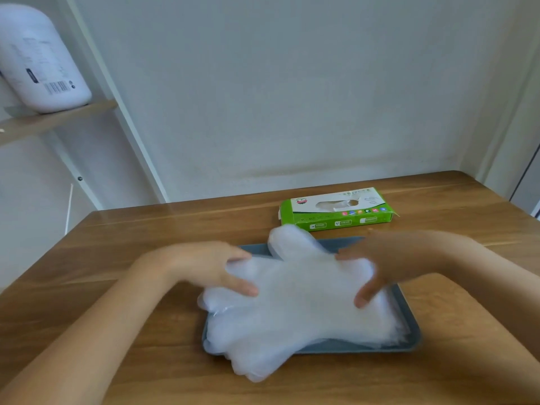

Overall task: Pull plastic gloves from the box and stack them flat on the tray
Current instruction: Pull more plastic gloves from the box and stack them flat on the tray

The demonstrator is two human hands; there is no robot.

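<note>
Head view: left hand (213, 267) and right hand (391, 264) press open-fingered on opposite sides of the gloves (298, 299), whose long axis slants toward the near-left corner of the tray (350, 346).

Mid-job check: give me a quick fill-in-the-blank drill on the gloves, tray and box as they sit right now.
1. The box beyond the tray is mostly ____ in colour.
2. The gloves stacked on the tray are pressed by ____ hands, the left hand and the right hand.
3. The tray sits on a ____ table.

Missing words: green; two; wooden.
</note>
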